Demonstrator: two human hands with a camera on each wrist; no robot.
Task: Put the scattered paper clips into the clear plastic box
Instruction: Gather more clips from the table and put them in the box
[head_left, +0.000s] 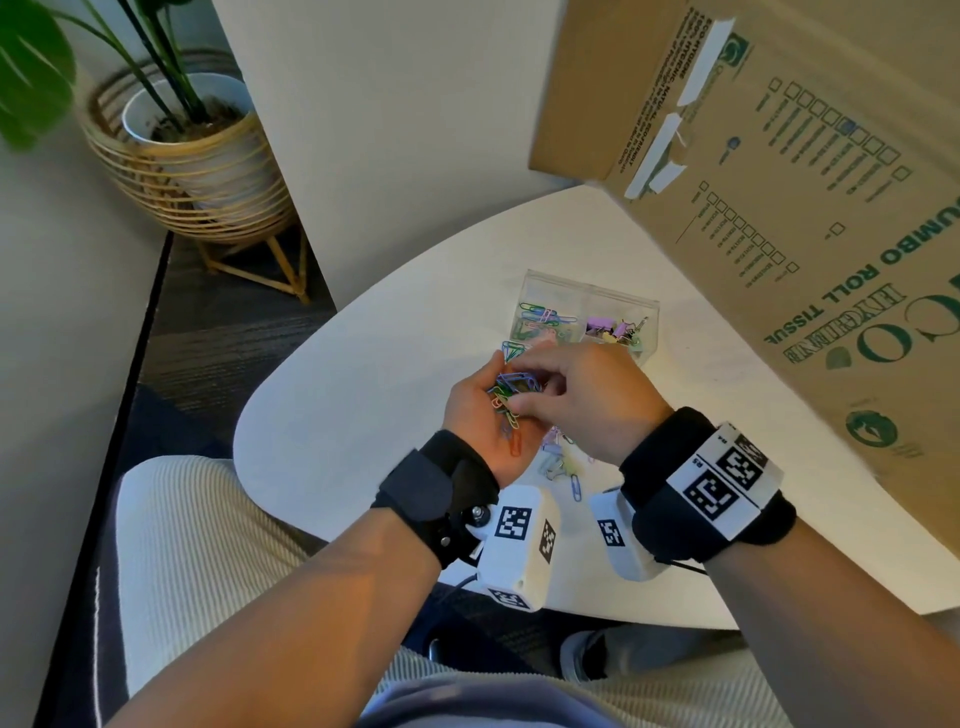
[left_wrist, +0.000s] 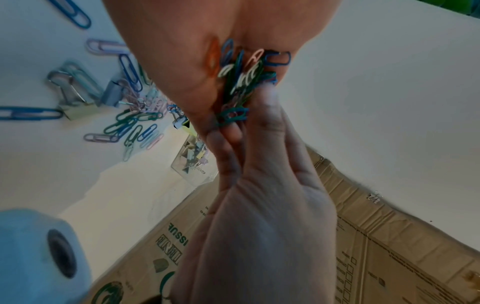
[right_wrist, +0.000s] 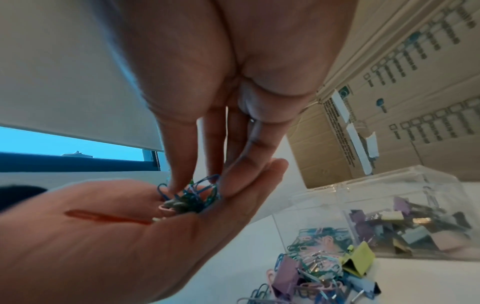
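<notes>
The left hand (head_left: 480, 415), palm up and flat, carries a tangle of paper clips (head_left: 511, 395), an orange one lengthwise along the palm. The right hand (head_left: 582, 400) apparently pinches them, just near of the clear plastic box (head_left: 589, 317).

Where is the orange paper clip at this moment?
The orange paper clip lies flat on the palm of the left hand, near the wrist, apart from the bunch of paper clips that the right hand pinches.
</notes>
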